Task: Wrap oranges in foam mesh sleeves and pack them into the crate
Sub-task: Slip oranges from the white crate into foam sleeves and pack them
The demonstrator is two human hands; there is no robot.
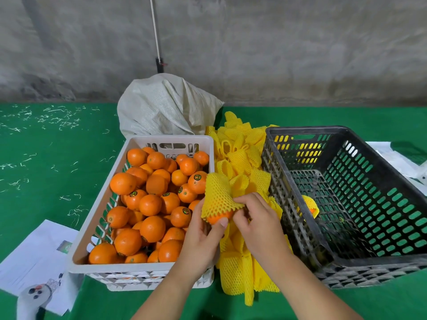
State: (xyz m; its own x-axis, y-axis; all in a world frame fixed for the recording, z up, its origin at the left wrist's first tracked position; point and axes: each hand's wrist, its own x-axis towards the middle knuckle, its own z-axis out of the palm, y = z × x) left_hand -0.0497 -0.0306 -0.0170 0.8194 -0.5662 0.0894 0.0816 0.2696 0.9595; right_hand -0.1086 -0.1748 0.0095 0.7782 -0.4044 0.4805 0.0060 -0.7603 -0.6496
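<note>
A round orange fruit [217, 219] is being held just above the gap between the two crates, half swallowed by a yellow foam mesh sleeve [218, 197] whose zigzag edge sits partway down it; only the lower part of the glossy peel is left bare. The fruit is cupped from below by the left hand [201, 239], fingers closed around it, while the sleeve's edge is pinched by the fingertips of the right hand [256, 222], closed on the mesh. A slip is the risk here: if the soft mesh is tugged harder than the fruit is gripped, the orange could be squeezed out and dropped, or the sleeve left bunched on top with the base uncovered. Just behind and beneath the hands a loose heap of yellow mesh sleeves [240, 158] is spread over the green counter [46, 162]. To the left stands the white plastic crate [143, 266] piled with bare oranges; to the right, the black perforated crate [346, 271], where one wrapped orange [310, 205] can already be seen.
</note>
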